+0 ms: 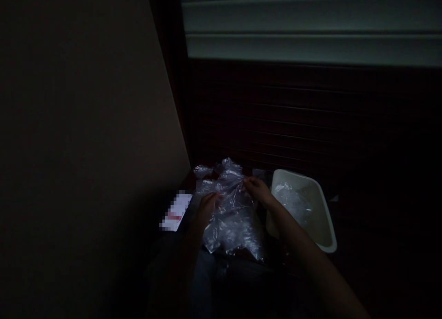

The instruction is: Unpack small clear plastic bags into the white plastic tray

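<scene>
Several clear plastic bags [230, 231] lie in a crinkled heap in front of me in dim light. My right hand [256, 188] pinches a gathered part of the clear plastic at the heap's upper right. At the left side of the same plastic is my left hand [209, 203], its fingers bent together against the film. The plastic between both hands is creased and pulled toward the right fingertips. What lies under the heap is too dark to tell.
A pale plastic basin [326, 217] holding more clear plastic [293, 201] stands to the right. To the left is a lit, blurred-out screen [177, 211]. A plain wall [86, 102] rises at the left, and a dark slatted panel [276, 112] stands behind.
</scene>
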The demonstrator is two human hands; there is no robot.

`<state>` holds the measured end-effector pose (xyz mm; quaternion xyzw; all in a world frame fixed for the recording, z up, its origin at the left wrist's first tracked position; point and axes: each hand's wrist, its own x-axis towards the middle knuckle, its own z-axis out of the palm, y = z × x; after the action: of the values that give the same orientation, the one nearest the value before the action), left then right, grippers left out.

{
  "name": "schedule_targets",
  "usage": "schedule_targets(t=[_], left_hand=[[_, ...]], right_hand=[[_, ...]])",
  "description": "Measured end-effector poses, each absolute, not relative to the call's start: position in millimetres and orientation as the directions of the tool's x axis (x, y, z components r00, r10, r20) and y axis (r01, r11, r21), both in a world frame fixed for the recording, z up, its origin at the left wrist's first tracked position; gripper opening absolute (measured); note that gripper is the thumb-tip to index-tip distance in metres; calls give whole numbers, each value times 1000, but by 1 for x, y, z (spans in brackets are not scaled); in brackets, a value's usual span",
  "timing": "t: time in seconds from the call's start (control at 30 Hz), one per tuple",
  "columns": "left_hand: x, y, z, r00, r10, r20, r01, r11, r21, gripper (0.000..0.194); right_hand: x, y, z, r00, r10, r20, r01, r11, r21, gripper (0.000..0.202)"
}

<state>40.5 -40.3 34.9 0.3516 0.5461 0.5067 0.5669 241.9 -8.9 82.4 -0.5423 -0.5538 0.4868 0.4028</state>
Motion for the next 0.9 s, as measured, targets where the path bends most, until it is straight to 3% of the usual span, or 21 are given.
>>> schedule_targets(t=[0.1, 0.23, 0.43, 0.73, 0.9], left_hand=[[38, -41, 37, -22, 978, -210, -214, 200, 956, 30], [34, -41, 43, -52, 982, -179, -196, 166, 966, 36], [32, -36, 45, -111, 971, -210, -187, 188, 964, 36], [28, -35, 52, -173, 959, -226, -221, 186, 957, 35], [21, -35, 53, -193, 959, -205, -209, 164, 964, 42]], right_hand=[[242, -9, 86, -64, 995, -73, 183, -60, -981, 41], [243, -10, 89, -54, 996, -64, 196, -52, -979, 42], [240, -12, 89, -109, 973, -201, 82, -193, -978, 38], [239, -10, 88, -98, 970, -223, 86, -215, -973, 29], [241, -9, 87, -90, 979, -184, 181, -165, -970, 24]])
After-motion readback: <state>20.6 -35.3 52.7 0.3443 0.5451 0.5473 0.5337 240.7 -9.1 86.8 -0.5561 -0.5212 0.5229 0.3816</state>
